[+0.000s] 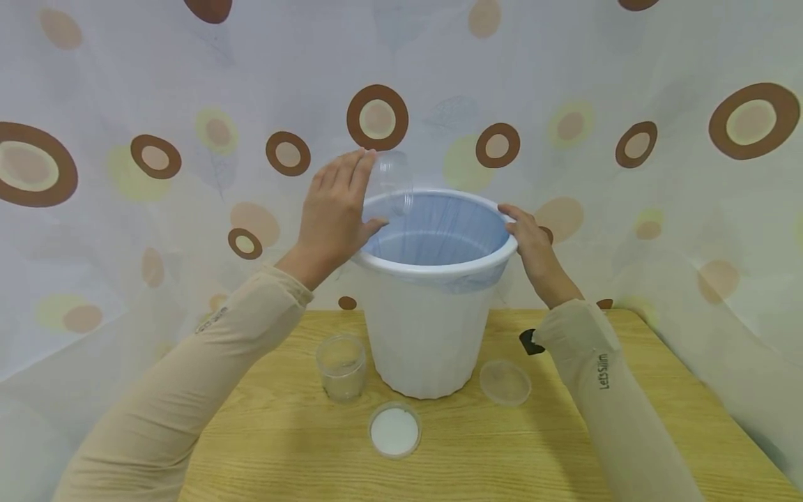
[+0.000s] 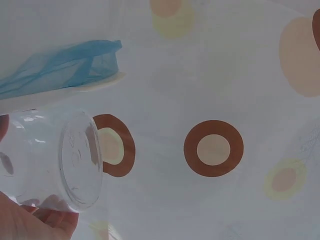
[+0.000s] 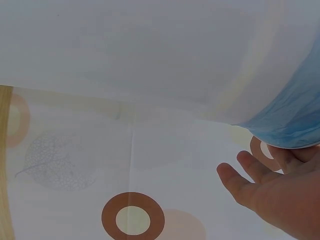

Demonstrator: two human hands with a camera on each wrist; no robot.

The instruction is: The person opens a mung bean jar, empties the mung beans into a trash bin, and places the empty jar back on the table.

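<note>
My left hand grips a clear plastic jar above the left side of a white trash bin. In the left wrist view, the jar lies tipped on its side, its round base facing the camera. A blue bag lines the bin and folds over its rim. My right hand holds the bin's right rim. Fingers of that hand reach under the rim in the right wrist view, some of them sticking out loosely.
A second clear jar stands on the wooden table, left of the bin. In front sits a round lid with a white disc. A clear lid lies at the right, near a small black object. Patterned sheeting hangs behind.
</note>
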